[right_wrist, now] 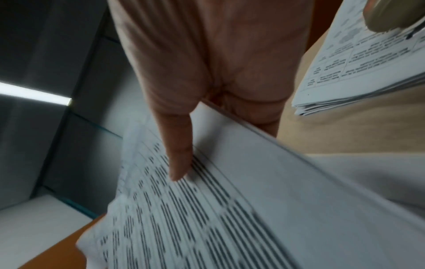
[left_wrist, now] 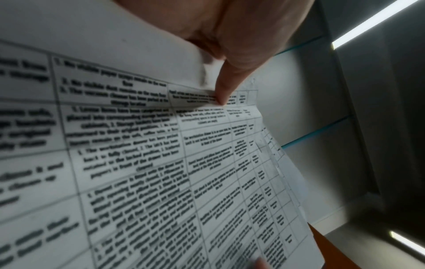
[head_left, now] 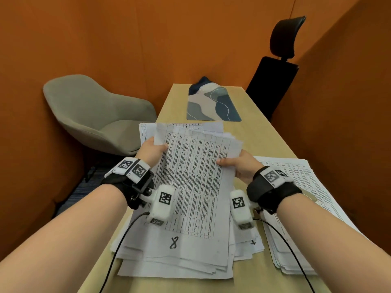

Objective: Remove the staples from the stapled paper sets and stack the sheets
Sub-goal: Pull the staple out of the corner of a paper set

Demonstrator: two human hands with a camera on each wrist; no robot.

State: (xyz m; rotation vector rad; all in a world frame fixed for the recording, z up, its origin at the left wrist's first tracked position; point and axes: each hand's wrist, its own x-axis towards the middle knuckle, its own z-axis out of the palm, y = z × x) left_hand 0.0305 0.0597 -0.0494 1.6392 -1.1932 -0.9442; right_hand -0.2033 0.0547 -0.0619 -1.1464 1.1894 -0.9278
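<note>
While both hands grip it, the paper set [head_left: 194, 172] is held tilted above the bench [head_left: 260, 132], its far end raised and its near end resting on the loose heap of sheets [head_left: 175, 263] below. The left hand [head_left: 151, 154] pinches the left edge of the set, thumb on the printed face and fingers behind it. The right hand [head_left: 243, 166] pinches the right edge the same way, thumb on top. In the left wrist view, the left thumb [left_wrist: 224, 91] presses on the printed table near the upper edge of the top sheet. In the right wrist view, the right thumb [right_wrist: 177, 156] lies across the text lines; the picture is blurred. The top sheet bears a handwritten "8" [head_left: 174, 243] at its near margin. A second stack of printed sheets [head_left: 300, 199] lies flat on the bench to the right, apart from the held set. No staple can be made out in any view. Farther along the bench lies a patterned mat [head_left: 213, 104]. A grey armchair [head_left: 93, 115] stands to the left of the bench, and a black office chair [head_left: 273, 81] stands at its far right.
</note>
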